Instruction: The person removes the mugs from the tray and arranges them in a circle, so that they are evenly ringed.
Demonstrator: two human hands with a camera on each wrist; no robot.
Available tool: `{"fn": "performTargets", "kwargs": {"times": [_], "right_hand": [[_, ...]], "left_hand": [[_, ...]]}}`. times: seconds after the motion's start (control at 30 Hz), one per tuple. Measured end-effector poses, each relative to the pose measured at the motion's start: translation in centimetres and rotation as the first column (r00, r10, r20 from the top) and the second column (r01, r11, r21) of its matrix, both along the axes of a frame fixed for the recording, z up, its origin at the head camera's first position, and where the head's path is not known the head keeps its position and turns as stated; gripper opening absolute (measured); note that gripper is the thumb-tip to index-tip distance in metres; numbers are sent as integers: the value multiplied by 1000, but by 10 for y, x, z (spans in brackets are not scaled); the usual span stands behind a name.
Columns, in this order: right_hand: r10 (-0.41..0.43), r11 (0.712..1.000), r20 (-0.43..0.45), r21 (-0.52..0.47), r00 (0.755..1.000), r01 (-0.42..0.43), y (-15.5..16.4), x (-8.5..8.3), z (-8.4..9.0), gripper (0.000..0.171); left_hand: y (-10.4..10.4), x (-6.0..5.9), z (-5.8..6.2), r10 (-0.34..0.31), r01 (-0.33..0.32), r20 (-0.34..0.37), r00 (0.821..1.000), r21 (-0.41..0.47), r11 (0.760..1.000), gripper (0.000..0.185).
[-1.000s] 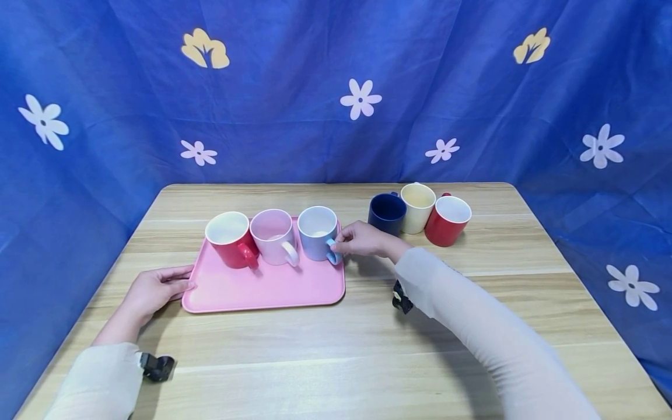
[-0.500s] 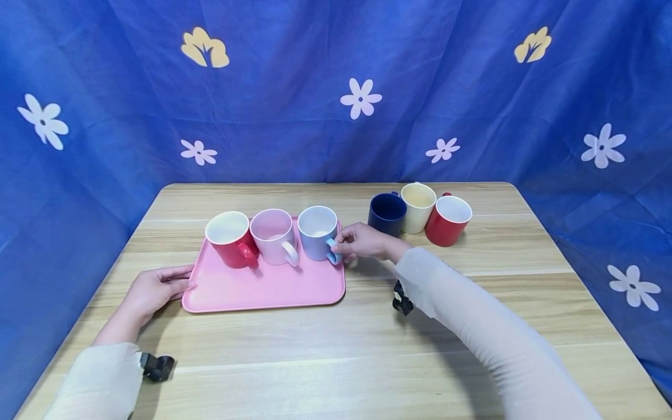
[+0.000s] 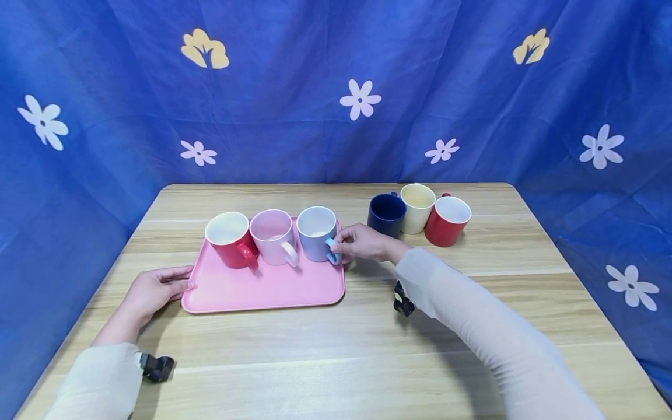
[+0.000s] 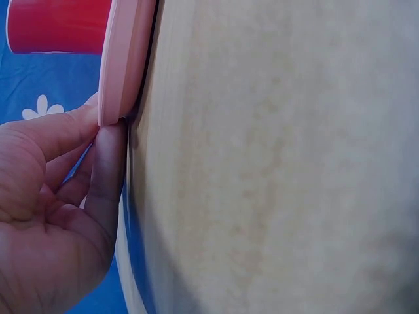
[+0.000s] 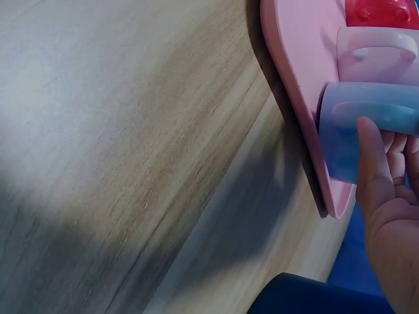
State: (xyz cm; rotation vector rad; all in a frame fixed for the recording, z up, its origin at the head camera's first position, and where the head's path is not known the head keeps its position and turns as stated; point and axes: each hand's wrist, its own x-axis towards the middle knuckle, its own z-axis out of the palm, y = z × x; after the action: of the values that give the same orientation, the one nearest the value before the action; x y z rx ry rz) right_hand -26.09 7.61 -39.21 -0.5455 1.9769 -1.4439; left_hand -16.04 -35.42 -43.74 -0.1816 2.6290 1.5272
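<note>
A pink tray (image 3: 262,291) lies on the table, carrying a row of three mugs along its far side. From the left these are a red mug (image 3: 231,251), a pale pink mug (image 3: 273,248) and a light blue mug (image 3: 315,245). At the tray's left edge my left hand (image 3: 154,291) pinches the rim; in the left wrist view the thumb overlaps the rim while fingers (image 4: 108,170) reach to its underside. My right hand (image 3: 362,240) grips the light blue mug's handle (image 3: 333,252). That mug stands upright near the tray's right edge.
To the right of the tray, a dark blue mug (image 3: 387,217), a cream mug (image 3: 418,213) and another red mug (image 3: 446,224) stand close together. My right hand passes just in front of the dark blue one. A blue curtain (image 3: 294,116) hangs behind the wooden table (image 3: 315,367).
</note>
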Motion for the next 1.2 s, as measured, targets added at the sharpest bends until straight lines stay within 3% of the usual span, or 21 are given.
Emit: {"fn": "performTargets", "kwargs": {"times": [0.27,0.57,0.77,1.2], "right_hand": [[11,1000,-30,-3,999,-11,4,2,4,14],[33,998,-40,-57,999,-36,13,7,7,13],[88,994,-91,-63,992,-94,30,10,10,12],[152,988,-95,-16,984,-154,78,18,13,12]], "left_hand": [[0,0,0,-4,4,2,1000,-30,1000,57],[0,0,0,-5,5,-1,1000,4,1000,60],[0,0,1,-14,13,-8,1000,-28,1000,57],[0,-1,1,-6,6,7,1000,-37,999,56]]}}
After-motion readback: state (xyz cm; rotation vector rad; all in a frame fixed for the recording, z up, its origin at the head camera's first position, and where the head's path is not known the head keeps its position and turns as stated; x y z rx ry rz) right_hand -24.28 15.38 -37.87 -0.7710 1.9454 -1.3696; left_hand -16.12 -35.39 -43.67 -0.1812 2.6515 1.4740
